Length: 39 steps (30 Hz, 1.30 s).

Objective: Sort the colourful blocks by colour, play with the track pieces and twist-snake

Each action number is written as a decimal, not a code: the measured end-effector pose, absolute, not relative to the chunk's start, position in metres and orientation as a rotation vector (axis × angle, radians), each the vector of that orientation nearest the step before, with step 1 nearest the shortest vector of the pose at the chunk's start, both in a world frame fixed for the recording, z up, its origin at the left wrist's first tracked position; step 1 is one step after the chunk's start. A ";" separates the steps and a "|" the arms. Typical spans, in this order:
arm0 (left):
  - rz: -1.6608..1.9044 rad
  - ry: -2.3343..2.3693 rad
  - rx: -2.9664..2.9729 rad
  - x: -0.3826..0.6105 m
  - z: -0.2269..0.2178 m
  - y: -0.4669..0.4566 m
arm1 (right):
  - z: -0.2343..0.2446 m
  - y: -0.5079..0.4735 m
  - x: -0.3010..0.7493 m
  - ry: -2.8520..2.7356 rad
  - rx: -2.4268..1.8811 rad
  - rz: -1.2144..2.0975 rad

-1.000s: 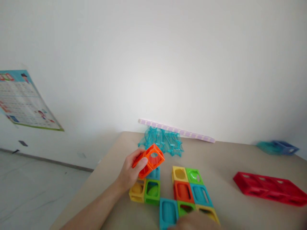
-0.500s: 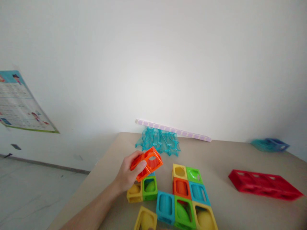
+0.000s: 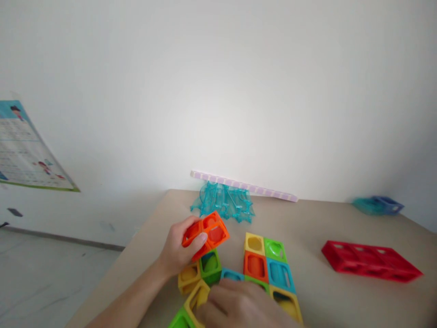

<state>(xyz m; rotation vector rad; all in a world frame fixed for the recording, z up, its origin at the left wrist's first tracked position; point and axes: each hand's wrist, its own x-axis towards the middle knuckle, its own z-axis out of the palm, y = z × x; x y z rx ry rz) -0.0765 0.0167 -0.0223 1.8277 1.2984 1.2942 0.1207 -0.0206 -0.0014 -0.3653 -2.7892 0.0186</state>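
Note:
My left hand (image 3: 177, 250) is closed around an orange hollow cube block (image 3: 208, 233), held just above a green cube (image 3: 209, 265) and a yellow cube (image 3: 189, 277) on the beige table (image 3: 321, 228). My right hand (image 3: 239, 306) comes in from the bottom edge with fingers curled over a yellow block (image 3: 196, 298) beside a green one (image 3: 180, 320); it covers part of a teal cube (image 3: 232, 274). To the right lies a flat cluster of joined cubes: yellow (image 3: 255, 243), green (image 3: 275, 250), orange (image 3: 256, 265), teal (image 3: 280, 274) and yellow (image 3: 286, 303).
A long red frame block (image 3: 370, 261) lies at the right. Clear teal pieces (image 3: 223, 202) are piled at the back under a lilac strip (image 3: 244, 186) against the white wall. Blue and teal blocks (image 3: 378, 205) sit at the far right. A poster (image 3: 23, 152) hangs at the left.
My right hand has come up from the bottom edge onto the near yellow block, which shifted left. My left hand lowered the orange cube slightly towards the green cube.

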 end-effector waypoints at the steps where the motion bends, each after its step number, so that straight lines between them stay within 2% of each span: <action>1: 1.307 1.300 1.840 -0.076 -0.022 0.016 | 0.015 -0.013 0.133 -2.800 -0.497 0.065; 4: 1.340 1.235 1.829 -0.077 -0.024 0.014 | 0.048 0.013 0.170 -2.783 -0.683 0.076; 6: 1.339 1.189 1.835 -0.077 -0.026 0.014 | 0.050 0.029 0.183 -2.813 -0.802 0.061; 18: 1.266 1.194 2.033 -0.084 -0.031 0.017 | -0.023 0.069 0.153 -2.764 -0.380 0.483; 33: 1.292 1.005 2.101 -0.091 -0.032 0.014 | -0.004 0.048 0.149 -2.579 -0.166 0.608; 39: 1.402 0.932 1.878 -0.093 -0.044 0.018 | -0.014 0.058 0.153 -2.105 -0.310 0.868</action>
